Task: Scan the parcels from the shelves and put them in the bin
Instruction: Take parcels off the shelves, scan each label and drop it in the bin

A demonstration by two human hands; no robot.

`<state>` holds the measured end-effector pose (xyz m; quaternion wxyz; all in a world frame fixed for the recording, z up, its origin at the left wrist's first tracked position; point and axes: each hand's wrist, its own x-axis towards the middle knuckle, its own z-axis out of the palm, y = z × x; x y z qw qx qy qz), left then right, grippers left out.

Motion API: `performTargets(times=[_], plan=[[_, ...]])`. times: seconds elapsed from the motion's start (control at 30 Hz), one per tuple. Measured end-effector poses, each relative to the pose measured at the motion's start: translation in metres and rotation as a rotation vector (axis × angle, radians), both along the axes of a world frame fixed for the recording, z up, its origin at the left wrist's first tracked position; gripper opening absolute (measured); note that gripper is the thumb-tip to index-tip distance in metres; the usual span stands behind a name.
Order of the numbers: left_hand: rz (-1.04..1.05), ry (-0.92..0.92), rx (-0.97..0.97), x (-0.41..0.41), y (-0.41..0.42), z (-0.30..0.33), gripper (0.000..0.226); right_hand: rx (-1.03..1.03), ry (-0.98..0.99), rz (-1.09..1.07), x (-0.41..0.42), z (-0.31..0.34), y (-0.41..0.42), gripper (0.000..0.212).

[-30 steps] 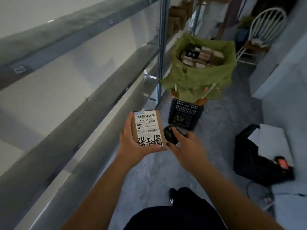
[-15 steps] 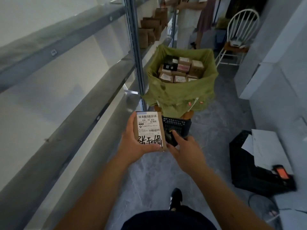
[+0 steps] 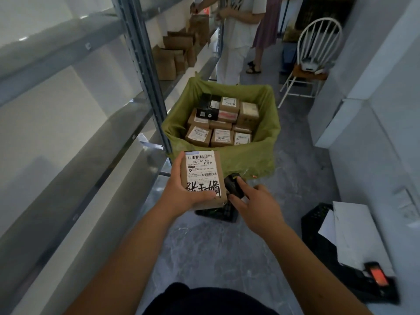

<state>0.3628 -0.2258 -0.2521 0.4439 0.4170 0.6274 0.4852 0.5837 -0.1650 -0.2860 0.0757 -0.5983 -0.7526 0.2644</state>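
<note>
My left hand (image 3: 181,194) grips a small brown cardboard parcel (image 3: 202,176), its white barcode label and black handwriting facing up. Just to its right, my right hand (image 3: 259,208) holds a black handheld scanner (image 3: 234,186), with the index finger lying along its top. Straight ahead stands the bin (image 3: 254,155), lined with a green bag and filled with several labelled parcels (image 3: 223,119). The held parcel sits just in front of the bin's near rim.
Grey metal shelves (image 3: 75,114) run along the left; brown paper bags (image 3: 172,55) stand further down. A black crate (image 3: 218,212) sits under the bin. Two people (image 3: 241,30) stand beyond it, beside a white chair (image 3: 311,55). Right: a black crate with papers (image 3: 350,233) and a second device (image 3: 377,276).
I have walked closer to the bin, which now looms larger and nearer in view. The parcel and scanner stay held together in front of me, now at the bin's near rim.
</note>
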Motion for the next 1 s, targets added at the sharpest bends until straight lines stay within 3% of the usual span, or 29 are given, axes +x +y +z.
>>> performTargets(times=[0.37,0.6,0.77,1.0], plan=[[-0.100,-0.180,-0.074,-0.025,0.191,-0.022,0.133,0.059,0.022,-0.205,0.011,-0.006,0.128,0.070],[-0.250,-0.213,-0.211,-0.034,0.337,-0.039,0.133,0.034,-0.067,-0.332,-0.001,0.014,0.223,0.068],[-0.332,-0.150,-0.314,-0.017,0.413,-0.068,0.134,-0.033,-0.047,-0.477,-0.005,0.009,0.271,0.070],[-0.322,0.031,-0.399,0.020,0.477,-0.100,0.099,-0.101,-0.035,-0.682,0.012,-0.001,0.283,0.071]])
